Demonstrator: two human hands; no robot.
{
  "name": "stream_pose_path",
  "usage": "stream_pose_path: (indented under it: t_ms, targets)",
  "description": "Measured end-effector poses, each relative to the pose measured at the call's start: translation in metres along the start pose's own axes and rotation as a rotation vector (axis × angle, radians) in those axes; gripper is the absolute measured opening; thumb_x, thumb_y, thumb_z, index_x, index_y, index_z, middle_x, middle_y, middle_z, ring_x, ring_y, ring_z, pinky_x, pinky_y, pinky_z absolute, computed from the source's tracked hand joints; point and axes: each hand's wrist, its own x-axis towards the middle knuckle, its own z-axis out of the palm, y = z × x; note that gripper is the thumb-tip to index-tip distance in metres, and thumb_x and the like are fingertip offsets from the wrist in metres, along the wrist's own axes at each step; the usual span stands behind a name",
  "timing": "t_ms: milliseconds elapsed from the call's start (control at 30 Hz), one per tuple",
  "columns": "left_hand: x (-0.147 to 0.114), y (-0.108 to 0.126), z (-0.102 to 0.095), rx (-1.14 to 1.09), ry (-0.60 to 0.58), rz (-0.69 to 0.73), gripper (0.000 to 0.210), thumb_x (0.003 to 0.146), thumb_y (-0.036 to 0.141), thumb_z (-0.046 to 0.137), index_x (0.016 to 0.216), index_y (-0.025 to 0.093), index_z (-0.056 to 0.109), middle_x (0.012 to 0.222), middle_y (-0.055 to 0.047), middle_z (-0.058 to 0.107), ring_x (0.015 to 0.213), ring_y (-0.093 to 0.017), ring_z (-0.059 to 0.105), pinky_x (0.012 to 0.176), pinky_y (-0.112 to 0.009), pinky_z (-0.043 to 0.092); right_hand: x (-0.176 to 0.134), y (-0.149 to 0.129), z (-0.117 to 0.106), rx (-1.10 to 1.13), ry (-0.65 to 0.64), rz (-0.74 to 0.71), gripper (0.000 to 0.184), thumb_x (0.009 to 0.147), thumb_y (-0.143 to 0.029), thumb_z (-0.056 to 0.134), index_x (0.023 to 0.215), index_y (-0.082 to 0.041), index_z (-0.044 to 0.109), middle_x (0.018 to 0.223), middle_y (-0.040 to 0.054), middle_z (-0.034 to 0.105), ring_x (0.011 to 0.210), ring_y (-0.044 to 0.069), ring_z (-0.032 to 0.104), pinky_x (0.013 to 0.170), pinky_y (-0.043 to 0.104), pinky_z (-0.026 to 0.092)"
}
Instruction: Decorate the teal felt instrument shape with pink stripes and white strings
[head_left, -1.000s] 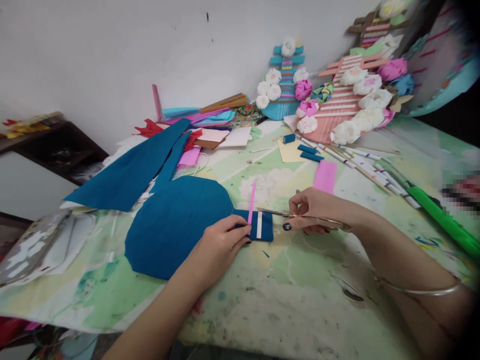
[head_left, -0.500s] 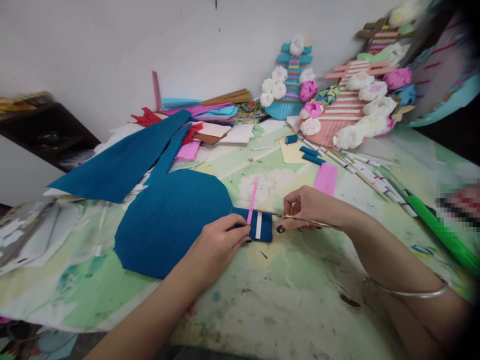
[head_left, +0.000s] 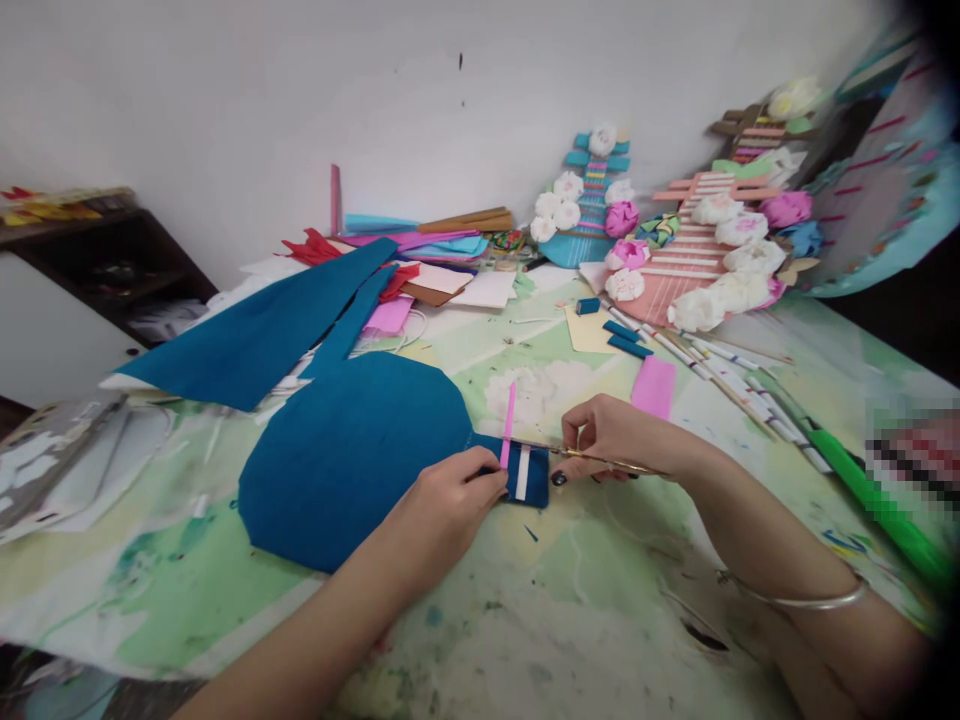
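A blue pear-like paper shape with a narrow neck (head_left: pixel 352 450) lies flat on the table. Across its neck run a white strip (head_left: pixel 523 474) and a pink paper strip (head_left: pixel 509 420) that sticks out past the far edge. My left hand (head_left: pixel 461 500) is closed over the neck, fingertips pinching the lower end of the pink strip. My right hand (head_left: pixel 619 435) grips gold-handled scissors (head_left: pixel 611 462), seen edge-on. Their blades reach left along the neck's far edge to the pink strip; whether they are parted cannot be made out.
Blue paper offcuts (head_left: pixel 259 335) lie at the left. Small blue pieces (head_left: pixel 628 345), a pink paper piece (head_left: pixel 654 387) and several rolled paper sticks (head_left: pixel 739 385) are at the right. Flower-decorated lute shapes (head_left: pixel 592 205) lean on the wall. A green tool (head_left: pixel 877 495) lies far right.
The camera view has tilted up slightly, so everything sits lower in the picture. Both hands, the scissors and the pink strip keep nearly the same places relative to the blue neck.
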Motion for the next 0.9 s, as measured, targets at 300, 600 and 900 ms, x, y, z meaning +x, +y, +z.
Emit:
stream_pose_path:
  t_ms: [300,600,900]
  targets:
    - [0.0027,0.0002,-0.0017,0.007,0.034,0.03,0.02,0.09,0.018,0.046,0.093,0.014,0.065,0.094,-0.008,0.064,0.082,-0.014,0.061,0.071,-0.025,0.052,0.0008,0.0047,-0.0006,0.008,-0.02,-0.027,0.036,0.06,-0.046,0.074,0.066,-0.018,0.052,0.046,-0.0035,0.053,0.039,0.008,0.043,0.034,0.018,0.03]
    - [0.0023,0.0003,-0.0018,-0.024,0.04,0.024,0.018,0.089,0.017,0.047,0.093,0.015,0.065,0.095,-0.007,0.064,0.082,-0.014,0.062,0.071,-0.024,0.052,0.0013,0.0025,0.0,0.008,-0.023,-0.024,0.039,0.058,-0.049,0.074,0.066,-0.018,0.052,0.046,-0.0037,0.053,0.04,0.009,0.046,0.035,0.018,0.03]
    - [0.0036,0.0,-0.0003,-0.011,0.085,0.046,0.019,0.089,0.017,0.047,0.089,0.014,0.066,0.091,-0.008,0.065,0.079,-0.014,0.062,0.068,-0.024,0.053,0.0009,0.0025,-0.0008,0.018,-0.026,-0.063,0.038,0.057,-0.047,0.075,0.068,-0.018,0.052,0.045,-0.0053,0.049,0.04,0.007,0.042,0.036,0.018,0.028]
